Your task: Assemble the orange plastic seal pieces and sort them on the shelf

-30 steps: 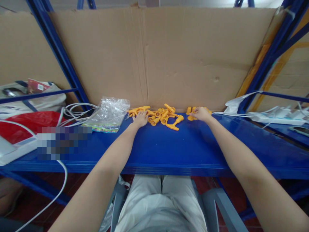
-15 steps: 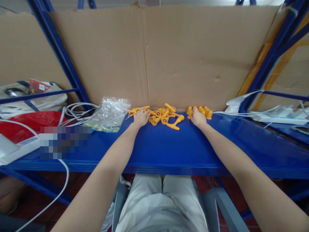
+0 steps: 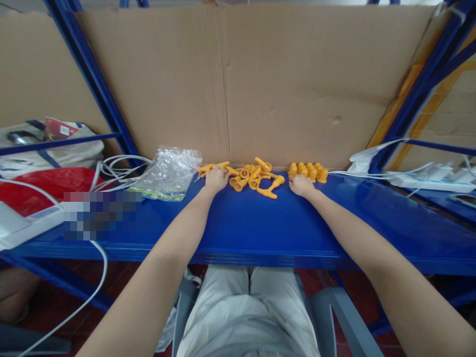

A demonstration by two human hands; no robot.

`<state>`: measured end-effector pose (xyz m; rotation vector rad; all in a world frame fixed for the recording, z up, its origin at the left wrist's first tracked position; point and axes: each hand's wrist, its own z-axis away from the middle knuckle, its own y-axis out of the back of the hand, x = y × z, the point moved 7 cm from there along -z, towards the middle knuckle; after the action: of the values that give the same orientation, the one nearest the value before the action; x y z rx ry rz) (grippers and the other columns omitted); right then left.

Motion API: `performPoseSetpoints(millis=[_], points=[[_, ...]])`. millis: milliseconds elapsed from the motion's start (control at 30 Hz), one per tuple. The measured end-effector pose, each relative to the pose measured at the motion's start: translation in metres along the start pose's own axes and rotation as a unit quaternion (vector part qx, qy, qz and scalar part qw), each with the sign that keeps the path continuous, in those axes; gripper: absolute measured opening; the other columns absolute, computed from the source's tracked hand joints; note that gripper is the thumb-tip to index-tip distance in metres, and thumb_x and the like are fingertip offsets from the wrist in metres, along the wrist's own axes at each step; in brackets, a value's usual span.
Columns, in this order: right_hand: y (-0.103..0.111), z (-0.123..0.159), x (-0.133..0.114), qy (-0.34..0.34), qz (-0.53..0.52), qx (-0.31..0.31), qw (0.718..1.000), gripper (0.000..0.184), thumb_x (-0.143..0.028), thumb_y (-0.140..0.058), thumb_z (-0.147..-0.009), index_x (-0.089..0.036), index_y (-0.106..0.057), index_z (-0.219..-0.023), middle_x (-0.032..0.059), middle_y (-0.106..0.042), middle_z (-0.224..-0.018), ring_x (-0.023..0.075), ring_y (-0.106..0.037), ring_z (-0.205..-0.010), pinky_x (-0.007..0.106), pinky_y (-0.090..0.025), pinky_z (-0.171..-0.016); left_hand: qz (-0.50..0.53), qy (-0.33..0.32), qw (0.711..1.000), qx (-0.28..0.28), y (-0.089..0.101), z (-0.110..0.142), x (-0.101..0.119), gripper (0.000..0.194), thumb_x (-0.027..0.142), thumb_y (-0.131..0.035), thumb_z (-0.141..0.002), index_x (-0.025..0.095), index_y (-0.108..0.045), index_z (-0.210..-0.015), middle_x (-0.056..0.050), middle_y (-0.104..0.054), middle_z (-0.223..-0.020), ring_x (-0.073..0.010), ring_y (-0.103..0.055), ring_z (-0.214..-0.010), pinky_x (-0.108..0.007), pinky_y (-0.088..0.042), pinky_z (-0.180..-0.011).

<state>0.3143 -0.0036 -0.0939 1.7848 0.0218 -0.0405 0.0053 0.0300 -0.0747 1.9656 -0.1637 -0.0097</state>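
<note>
On the blue metal surface [image 3: 241,223]: branched yellow plastic pieces [image 3: 255,173], heaped; short yellow plastic cylinders [image 3: 312,175], in rows
Left hand [image 3: 216,179]: on heap, grip unclear; dragging may scatter pieces
Right hand [image 3: 302,186]: beside cylinders, grip unclear; bumping may topple them

Both arms [image 3: 174,233] are bare, as are the left hand [image 3: 216,179] and right hand [image 3: 302,186]. Below the table's [image 3: 253,228] front edge, pale grey trousers [image 3: 226,287] crease softly, a dark line between the legs.
</note>
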Motion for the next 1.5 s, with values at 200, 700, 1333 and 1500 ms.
performPoseSetpoints(millis=[200,700,1333,1500], points=[[-0.003,0.000,-0.006,0.032,0.017,-0.026,0.999,0.048,-0.019,-0.036,-0.099,-0.008,-0.074,-0.127,0.0279,-0.071,-0.128,0.0423,-0.063,-0.130,0.053,-0.048,-0.107,0.015,0.037,0.999,-0.006,-0.004,-0.002,-0.005,0.042,0.033,-0.051,-0.097,0.024,-0.072,-0.132,-0.012,-0.066,-0.143,-0.0335,-0.059,-0.136,-0.046,-0.049,-0.112],[-0.009,-0.006,-0.006,0.078,0.027,-0.010,0.997,0.051,-0.018,-0.033,-0.097,-0.008,-0.074,-0.126,0.0268,-0.072,-0.127,0.0402,-0.063,-0.129,0.053,-0.047,-0.109,0.012,0.037,0.999,0.003,-0.008,-0.005,-0.013,0.049,0.037,-0.049,-0.098,0.022,-0.064,-0.143,-0.016,-0.060,-0.149,-0.0341,-0.053,-0.141,-0.047,-0.044,-0.118],[0.007,0.007,-0.045,0.298,0.037,0.076,0.951,0.042,-0.011,-0.047,-0.089,-0.017,-0.070,-0.123,0.0175,-0.072,-0.128,0.0307,-0.060,-0.123,0.048,-0.040,-0.103,0.023,0.060,0.997,-0.049,-0.018,-0.002,-0.013,0.056,0.041,-0.048,-0.098,0.028,-0.054,-0.151,-0.015,-0.033,-0.172,-0.0410,-0.031,-0.157,-0.066,-0.029,-0.123],[0.026,0.012,-0.046,0.304,0.024,0.115,0.945,0.038,-0.017,-0.044,-0.096,-0.014,-0.067,-0.125,0.0199,-0.072,-0.128,0.0315,-0.061,-0.122,0.047,-0.035,-0.106,0.045,0.027,0.998,0.040,0.003,-0.003,-0.002,0.049,0.038,-0.035,-0.104,0.022,-0.059,-0.145,-0.014,-0.038,-0.170,-0.0352,-0.035,-0.155,-0.059,-0.029,-0.124]])
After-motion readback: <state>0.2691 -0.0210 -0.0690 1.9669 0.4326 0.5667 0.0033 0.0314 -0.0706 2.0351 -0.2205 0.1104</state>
